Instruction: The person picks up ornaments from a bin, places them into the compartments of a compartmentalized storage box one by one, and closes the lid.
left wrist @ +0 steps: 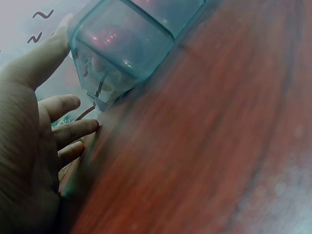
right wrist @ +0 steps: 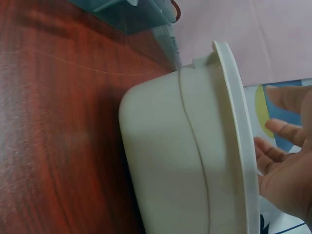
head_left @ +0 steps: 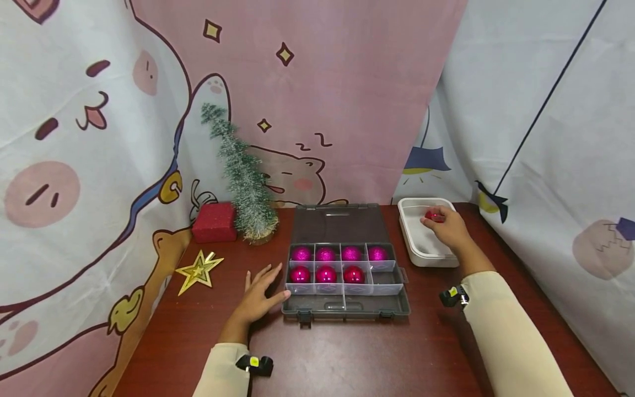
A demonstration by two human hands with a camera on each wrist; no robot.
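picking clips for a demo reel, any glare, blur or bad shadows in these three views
Head: mostly clear, with bright highlights on the front-row balls; left wrist: dim, the table blurred, pale glare at lower right; right wrist: clearer, dark shadow beside the white tub.

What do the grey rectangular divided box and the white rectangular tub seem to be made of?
The grey rectangular divided box looks like smooth tinted plastic: pink balls show through its walls. The white rectangular tub is probably satin plastic, judging by its smooth, flared rim and soft sheen.
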